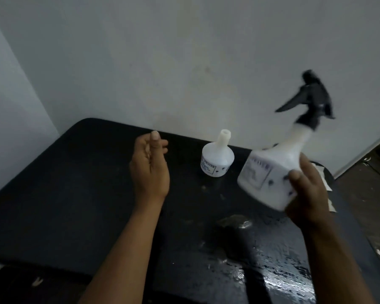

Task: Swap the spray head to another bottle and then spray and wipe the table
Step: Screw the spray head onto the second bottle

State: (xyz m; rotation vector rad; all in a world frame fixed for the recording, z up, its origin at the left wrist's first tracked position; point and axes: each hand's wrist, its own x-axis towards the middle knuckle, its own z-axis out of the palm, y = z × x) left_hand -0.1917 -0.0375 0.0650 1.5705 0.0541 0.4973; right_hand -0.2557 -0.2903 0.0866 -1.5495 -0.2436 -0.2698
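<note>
Right hand (pixel 308 195) gripping white plastic bottle (pixel 264 170), black spray head (pixel 314 99) — tilted

Pale stained wall (pixel 206 51), black table (pixel 53 194) against it, wet sheen at right; dark floor (pixel 366 205), dim light

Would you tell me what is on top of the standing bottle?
Nothing: the standing bottle has a bare, open neck, its contents hidden by white walls. The spray head tops the held bottle.
</note>
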